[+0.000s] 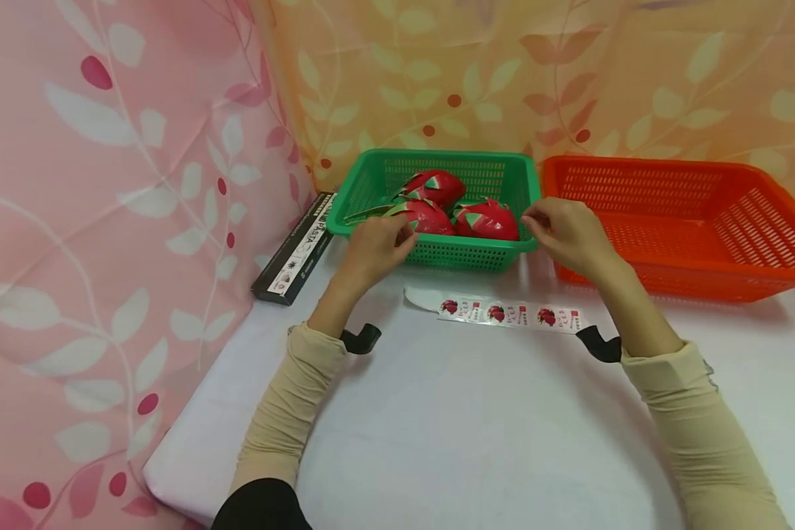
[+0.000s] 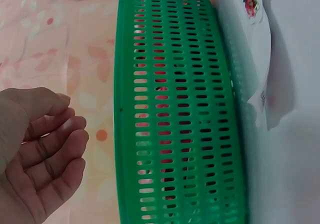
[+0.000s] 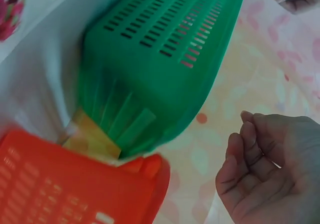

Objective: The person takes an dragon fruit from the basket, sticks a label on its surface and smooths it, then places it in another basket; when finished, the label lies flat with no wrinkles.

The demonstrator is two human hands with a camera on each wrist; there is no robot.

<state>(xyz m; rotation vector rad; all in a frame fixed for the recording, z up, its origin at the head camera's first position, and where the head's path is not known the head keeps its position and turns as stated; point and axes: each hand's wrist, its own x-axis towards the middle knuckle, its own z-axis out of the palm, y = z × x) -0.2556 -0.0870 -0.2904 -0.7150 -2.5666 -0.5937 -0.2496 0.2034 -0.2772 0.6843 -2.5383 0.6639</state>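
Observation:
Three red dragon fruits [image 1: 486, 221] with green-tipped scales lie in the green basket [image 1: 464, 256]. Over the basket's front left rim hovers my left hand [image 1: 379, 246], its fingers loosely curled; the left wrist view shows nothing in that hand [image 2: 42, 149]. My right hand [image 1: 566, 232] is at the basket's right end, near the gap before the red basket. In the right wrist view its fingers are bent loosely and nothing sits between them. A strip of stickers [image 1: 497, 312] printed with dragon fruits lies on the table in front of the green basket, its left end curling up.
The red basket [image 1: 662, 261] stands to the right of the green one. At the left, a long black box [image 1: 294, 250] with white lettering lies beside the pink patterned cloth [image 1: 139, 184]. Behind the baskets hangs a yellow patterned cloth [image 1: 477, 81]. White cloth covers the table [image 1: 477, 427].

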